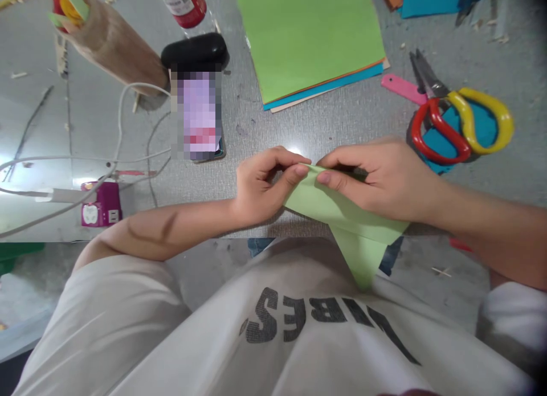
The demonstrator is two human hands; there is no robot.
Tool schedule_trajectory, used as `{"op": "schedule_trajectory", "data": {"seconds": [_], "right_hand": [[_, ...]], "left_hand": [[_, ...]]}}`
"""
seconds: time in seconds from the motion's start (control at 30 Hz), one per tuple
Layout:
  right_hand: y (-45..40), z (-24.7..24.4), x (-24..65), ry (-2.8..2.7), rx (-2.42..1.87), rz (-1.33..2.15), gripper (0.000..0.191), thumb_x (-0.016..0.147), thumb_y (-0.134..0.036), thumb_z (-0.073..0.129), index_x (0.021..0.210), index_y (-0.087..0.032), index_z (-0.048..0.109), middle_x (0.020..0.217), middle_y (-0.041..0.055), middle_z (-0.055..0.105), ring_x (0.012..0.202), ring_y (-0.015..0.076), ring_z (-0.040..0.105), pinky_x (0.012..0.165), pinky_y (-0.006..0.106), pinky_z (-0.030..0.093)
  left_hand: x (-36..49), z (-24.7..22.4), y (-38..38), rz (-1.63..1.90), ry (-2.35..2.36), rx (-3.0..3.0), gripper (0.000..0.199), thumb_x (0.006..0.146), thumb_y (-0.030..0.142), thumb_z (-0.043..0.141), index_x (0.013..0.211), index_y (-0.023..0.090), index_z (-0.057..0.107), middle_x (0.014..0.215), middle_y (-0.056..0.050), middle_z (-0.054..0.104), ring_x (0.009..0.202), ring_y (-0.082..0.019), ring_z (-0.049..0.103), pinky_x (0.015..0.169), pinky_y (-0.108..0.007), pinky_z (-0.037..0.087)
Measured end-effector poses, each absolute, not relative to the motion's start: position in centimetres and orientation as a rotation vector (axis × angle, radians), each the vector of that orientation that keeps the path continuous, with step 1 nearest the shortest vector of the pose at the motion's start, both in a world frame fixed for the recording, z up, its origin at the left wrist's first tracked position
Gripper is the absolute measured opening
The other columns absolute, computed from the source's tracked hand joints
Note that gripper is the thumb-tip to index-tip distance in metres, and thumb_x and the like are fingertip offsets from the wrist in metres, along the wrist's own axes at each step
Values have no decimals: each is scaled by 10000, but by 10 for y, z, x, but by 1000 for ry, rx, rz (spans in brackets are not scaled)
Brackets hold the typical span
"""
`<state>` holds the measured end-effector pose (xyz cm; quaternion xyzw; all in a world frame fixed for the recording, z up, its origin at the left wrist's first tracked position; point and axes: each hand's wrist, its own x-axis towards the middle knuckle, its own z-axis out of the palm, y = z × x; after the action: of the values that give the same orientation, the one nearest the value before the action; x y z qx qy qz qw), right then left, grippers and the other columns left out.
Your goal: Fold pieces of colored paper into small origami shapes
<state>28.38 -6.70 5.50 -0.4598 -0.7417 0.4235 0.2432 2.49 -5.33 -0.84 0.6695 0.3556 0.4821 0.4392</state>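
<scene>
Between my two hands is a folded sheet of light green paper (342, 207), held at its upper edge over the front of the table. My left hand (273, 182) pinches the top left corner between thumb and forefinger. Just to its right, my right hand (371, 174) grips the same edge with thumb and fingers, its palm covering part of the sheet. One pointed flap of the paper hangs down past the table edge, in front of my shirt. Some right-hand fingers are hidden behind the paper.
A stack of coloured paper (316, 43) lies ahead. Scissors (444, 111) with red and yellow handles rest at right beside a pink-handled tool (404, 88). At left are a phone (200, 114), a black case (195, 51), a wooden holder (115, 43), white cables (119, 122) and a purple box (102, 204).
</scene>
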Motion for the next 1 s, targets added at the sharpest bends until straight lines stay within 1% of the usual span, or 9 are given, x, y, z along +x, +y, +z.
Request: {"op": "schedule_trajectory", "data": {"seconds": [0.07,0.13,0.27,0.37,0.5,0.57,0.73,0.87,1.0], "right_hand": [[-68,55,282,-2017,-1241,1140,494,1188,-772,804,1036,-313,911,817,26,789,745,246,668,754,443,456],[-69,55,280,-2015,-1245,1108,465,1199,-724,804,1028,-306,915,811,22,793,740,240,672,745,431,472],[-70,55,277,-1976,-1275,1059,312,1197,-541,823,1037,-299,936,832,13,825,750,236,702,753,416,512],[-69,56,276,-1946,-1276,1089,255,1179,-472,828,1030,-305,952,849,17,845,783,250,742,761,417,538],[-66,57,275,-1919,-1261,1119,273,1152,-451,845,945,-295,931,892,33,887,801,261,778,734,427,545],[-64,58,275,-1927,-1230,1073,279,1132,-445,869,905,-289,913,895,32,893,815,258,791,754,428,550],[-65,57,276,-1924,-1261,1027,278,1135,-418,871,894,-287,911,897,32,894,805,248,787,757,420,538],[-66,55,277,-1936,-1291,1003,251,1126,-357,845,899,-279,915,876,23,881,786,228,771,735,405,517],[-68,53,277,-1951,-1276,974,191,1079,-331,878,905,-266,919,887,17,886,791,217,768,728,394,516]], "left_hand": [[25,-12,-52,1243,832,1688,437,1158,681,931,1050,257,935,982,-67,939,854,-192,879,773,-355,690],[25,-16,-50,1300,746,1721,320,1177,574,942,1108,261,945,1012,-58,957,863,-182,899,747,-320,684],[28,-21,-44,1388,599,1787,100,1194,361,935,1186,262,937,1022,-34,970,849,-147,908,699,-249,649],[28,-20,-43,1387,582,1802,24,1199,277,914,1190,261,930,1022,-29,968,843,-132,901,695,-230,638],[27,-18,-43,1335,606,1786,63,1213,324,910,1194,273,941,1031,-30,965,858,-148,910,706,-250,659],[26,-18,-42,1317,619,1767,100,1215,368,915,1195,276,950,1033,-30,965,875,-157,919,729,-261,681],[25,-20,-42,1286,690,1714,269,1195,535,933,1172,269,961,1048,-40,963,906,-174,921,789,-297,719],[24,-20,-44,1175,784,1712,387,1171,641,932,1154,257,976,1025,-47,963,847,-172,890,726,-297,694],[23,-19,-44,1089,812,1696,433,1126,689,963,1087,257,972,939,-32,943,780,-169,858,663,-290,654]]}}
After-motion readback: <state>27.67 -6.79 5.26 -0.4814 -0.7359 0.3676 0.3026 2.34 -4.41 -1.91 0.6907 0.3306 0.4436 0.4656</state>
